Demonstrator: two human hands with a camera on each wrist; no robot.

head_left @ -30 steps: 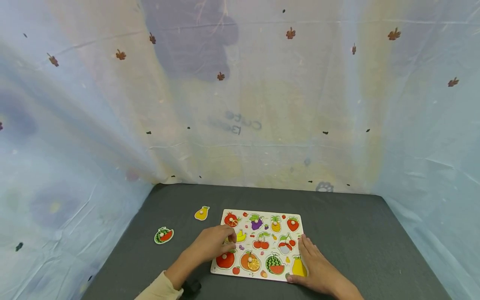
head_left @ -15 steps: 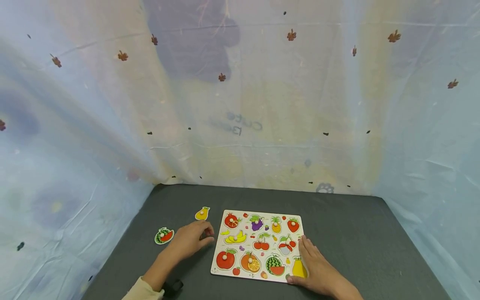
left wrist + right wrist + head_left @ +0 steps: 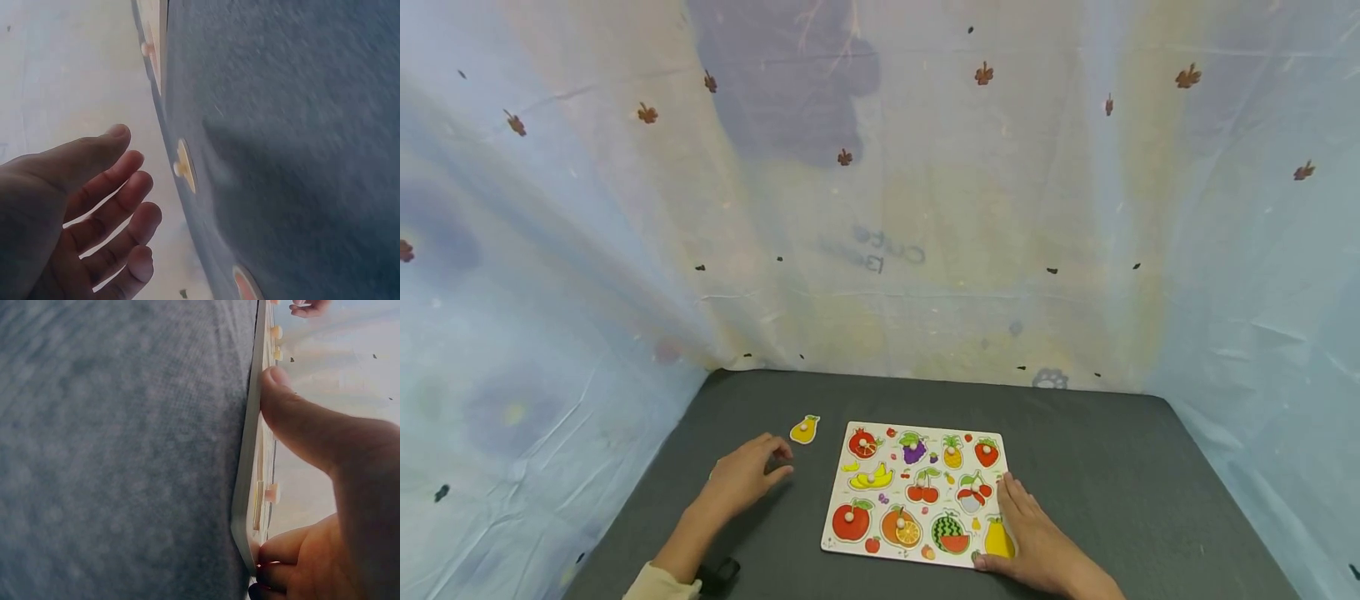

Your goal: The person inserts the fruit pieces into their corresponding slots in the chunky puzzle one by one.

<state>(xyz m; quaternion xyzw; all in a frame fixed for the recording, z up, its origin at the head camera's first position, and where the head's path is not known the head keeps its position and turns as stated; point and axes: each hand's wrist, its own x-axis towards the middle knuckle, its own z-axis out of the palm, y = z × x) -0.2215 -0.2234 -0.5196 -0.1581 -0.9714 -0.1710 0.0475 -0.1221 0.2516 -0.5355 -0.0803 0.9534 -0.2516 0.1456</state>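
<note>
A white fruit puzzle board (image 3: pixel 887 427) lies on the dark table, with knobbed pieces such as an apple (image 3: pixel 851 521), an orange (image 3: pixel 900 525) and bananas (image 3: pixel 871 477). My right hand (image 3: pixel 1037 542) rests on its near right corner, fingers straight along the right edge, thumb at the front edge, partly covering a yellow fruit (image 3: pixel 998 537). Left of the board, my left hand (image 3: pixel 741 479) is raised over the table, fingers loosely bent and holding nothing. A watermelon piece (image 3: pixel 245 284) lies below it, hidden in the head view. Just beyond lies a pear piece (image 3: pixel 804 429).
A pale patterned curtain (image 3: pixel 880 208) hangs behind the table (image 3: pixel 1097 467) and along both sides. A black object (image 3: pixel 718 575) shows at the left wrist, by a cream sleeve (image 3: pixel 658 583).
My left hand has left the banana area of the board and moved left, now covering the watermelon piece in the head view. My right hand and the board have stayed put.
</note>
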